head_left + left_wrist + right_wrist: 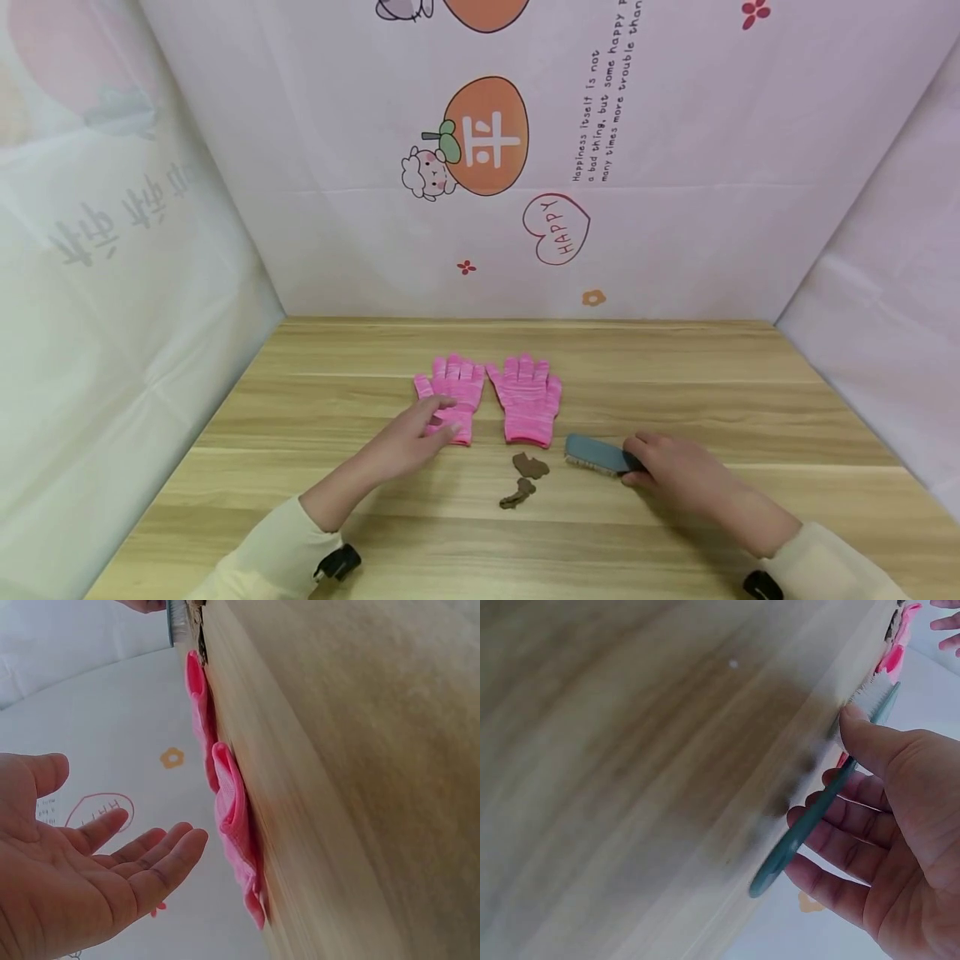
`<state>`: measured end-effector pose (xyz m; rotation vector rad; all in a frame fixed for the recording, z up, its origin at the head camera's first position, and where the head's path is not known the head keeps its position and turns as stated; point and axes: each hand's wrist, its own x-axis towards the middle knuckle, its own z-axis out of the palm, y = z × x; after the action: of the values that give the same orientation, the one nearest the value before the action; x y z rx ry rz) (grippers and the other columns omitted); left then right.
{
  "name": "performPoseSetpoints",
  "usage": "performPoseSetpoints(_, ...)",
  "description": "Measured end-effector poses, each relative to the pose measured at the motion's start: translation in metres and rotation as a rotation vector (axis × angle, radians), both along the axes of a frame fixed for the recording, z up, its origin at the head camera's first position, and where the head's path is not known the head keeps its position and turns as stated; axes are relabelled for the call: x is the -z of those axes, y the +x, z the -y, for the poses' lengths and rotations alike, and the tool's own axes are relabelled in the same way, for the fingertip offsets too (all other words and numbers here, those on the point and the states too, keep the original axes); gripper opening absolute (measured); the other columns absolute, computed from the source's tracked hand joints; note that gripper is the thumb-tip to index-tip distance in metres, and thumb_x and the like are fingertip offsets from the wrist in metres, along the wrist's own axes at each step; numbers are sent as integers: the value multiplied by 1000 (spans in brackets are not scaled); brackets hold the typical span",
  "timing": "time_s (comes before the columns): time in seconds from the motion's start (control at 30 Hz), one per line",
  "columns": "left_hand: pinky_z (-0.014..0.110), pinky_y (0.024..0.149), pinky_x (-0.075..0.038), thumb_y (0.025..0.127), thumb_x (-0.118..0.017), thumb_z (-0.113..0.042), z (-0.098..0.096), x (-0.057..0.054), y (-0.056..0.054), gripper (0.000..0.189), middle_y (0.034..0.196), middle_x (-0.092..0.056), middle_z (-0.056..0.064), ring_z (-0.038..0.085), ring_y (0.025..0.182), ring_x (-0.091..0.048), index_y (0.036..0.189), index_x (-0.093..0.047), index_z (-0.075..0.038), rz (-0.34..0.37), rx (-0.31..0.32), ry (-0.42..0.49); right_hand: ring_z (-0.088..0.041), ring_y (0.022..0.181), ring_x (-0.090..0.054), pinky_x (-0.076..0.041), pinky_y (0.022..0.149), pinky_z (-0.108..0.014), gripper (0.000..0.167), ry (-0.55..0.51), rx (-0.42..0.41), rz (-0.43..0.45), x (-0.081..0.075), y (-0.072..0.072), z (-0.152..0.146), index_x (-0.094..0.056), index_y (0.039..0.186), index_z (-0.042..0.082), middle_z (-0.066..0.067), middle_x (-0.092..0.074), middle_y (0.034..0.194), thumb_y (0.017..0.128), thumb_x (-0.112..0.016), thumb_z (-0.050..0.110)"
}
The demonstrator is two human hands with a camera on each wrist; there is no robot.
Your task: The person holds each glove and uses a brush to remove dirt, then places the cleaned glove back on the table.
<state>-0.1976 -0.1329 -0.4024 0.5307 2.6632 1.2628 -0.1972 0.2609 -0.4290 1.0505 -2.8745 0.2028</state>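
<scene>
In the head view, a pair of pink knitted gloves lies palm-down or palm-up side by side, fingers pointing away: a left glove (462,385) and a right glove (528,406). My left hand (408,439) hovers by the left glove's cuff, fingers spread and relaxed, holding nothing; the left wrist view shows its palm facing the gloves' side. My right hand (678,471) grips a scrub brush (595,452) with a blue-green back and pale bristles. In the right wrist view, thumb and fingers hold the brush's handle (802,827), bristles toward the table.
Two brown, crumpled scraps, one farther (531,466) and one nearer (518,494), lie between the gloves and me, left of the brush. The wood-grain table (637,367) meets a printed white cloth wall (675,250) at its back, with cloth on both sides too.
</scene>
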Motion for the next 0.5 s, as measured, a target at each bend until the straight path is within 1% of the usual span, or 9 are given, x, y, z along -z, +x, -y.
performPoseSetpoints(0.17, 53, 97, -45, 102, -52, -31, 0, -2, -1, 49, 141, -47, 15, 35, 123, -50, 141, -43, -4, -2, -2, -1, -3, 61, -37, -34, 51, -24, 23, -6, -7, 3, -3, 0, 1, -56, 91, 15, 12, -40, 76, 86, -74, 28)
performPoseSetpoints(0.23, 53, 97, -45, 101, -53, -31, 0, -3, -2, 48, 141, -47, 14, 35, 123, -49, 141, -44, -5, -9, -13, 1, -3, 62, -39, -36, 51, -24, 25, -11, -15, -4, -5, -1, 1, -55, 91, 14, 11, -42, 77, 85, -74, 29)
performPoseSetpoints(0.4, 51, 96, -46, 100, -54, -27, 1, -7, -8, 44, 138, -50, 11, 33, 122, -50, 140, -46, -9, -53, -50, 18, -4, 66, -49, -45, 54, -26, 30, -24, -31, -30, -14, -6, 2, -58, 98, 8, 5, -54, 83, 85, -75, 28)
performPoseSetpoints(0.5, 48, 93, -48, 100, -55, -27, 3, -10, -13, 44, 137, -51, 10, 31, 120, -51, 140, -47, -9, -80, -66, 16, -6, 68, -52, -49, 56, -27, 34, -26, -39, -68, -20, -10, 3, -60, 104, 4, 1, -58, 86, 85, -76, 27)
